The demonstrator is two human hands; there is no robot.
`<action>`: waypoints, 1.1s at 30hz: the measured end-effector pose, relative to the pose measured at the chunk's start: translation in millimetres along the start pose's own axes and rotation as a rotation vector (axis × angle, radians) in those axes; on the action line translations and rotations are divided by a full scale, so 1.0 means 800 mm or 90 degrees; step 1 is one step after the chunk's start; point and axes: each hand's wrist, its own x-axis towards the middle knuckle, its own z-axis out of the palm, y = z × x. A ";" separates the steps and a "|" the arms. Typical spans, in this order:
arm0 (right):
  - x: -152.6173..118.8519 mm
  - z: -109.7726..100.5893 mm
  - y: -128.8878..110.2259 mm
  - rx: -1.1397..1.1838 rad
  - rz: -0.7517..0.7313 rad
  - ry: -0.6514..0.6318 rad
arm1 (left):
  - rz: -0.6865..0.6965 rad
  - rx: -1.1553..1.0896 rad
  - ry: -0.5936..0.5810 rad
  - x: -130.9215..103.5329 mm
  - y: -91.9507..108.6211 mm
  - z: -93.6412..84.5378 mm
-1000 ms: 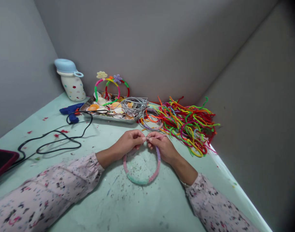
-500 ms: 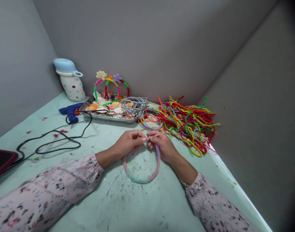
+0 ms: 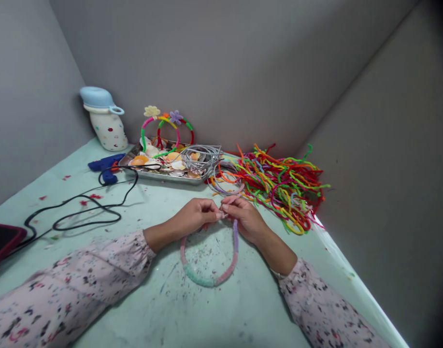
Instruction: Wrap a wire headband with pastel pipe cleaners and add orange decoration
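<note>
A pastel pipe-cleaner ring (image 3: 200, 280), wrapped in pink, mint and lilac, hangs in a loop below my two hands. My left hand (image 3: 197, 216) pinches at its top, thumb against forefinger. Close beside it, almost touching, my right hand (image 3: 246, 218) is closed with thumb and fingers on a pale pink pipe cleaner (image 3: 233, 198), whose end shows above the forefinger. The lilac side of the ring runs up to the right fingers. Fingertips hide the spot where ring and pipe cleaner meet.
Behind my hands stand a metal tray (image 3: 170, 179) of shells with coiled wire (image 3: 203, 158) and a heap of bright pipe cleaners (image 3: 282, 181). Leftward lie a blue glue gun (image 3: 107, 164), a black cord (image 3: 108, 208), a bottle (image 3: 107, 126) and a phone (image 3: 4, 241).
The ring has shifted a little left and toward me. My left fingertips have moved slightly right and down, against the right ones.
</note>
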 end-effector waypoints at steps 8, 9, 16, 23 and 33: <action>0.000 0.001 0.001 0.005 -0.014 0.014 | 0.005 0.036 0.001 0.001 0.002 0.003; 0.000 0.001 0.001 0.005 -0.015 0.018 | 0.002 0.036 0.002 0.001 0.001 0.003; -0.001 0.003 0.000 -0.010 -0.028 0.041 | -0.026 0.058 0.012 0.004 -0.001 0.003; -0.002 0.005 -0.002 -0.007 -0.032 0.044 | -0.029 0.080 -0.001 0.006 -0.003 0.002; -0.005 0.005 -0.004 -0.014 -0.030 -0.012 | -0.030 0.072 0.025 0.004 0.002 0.002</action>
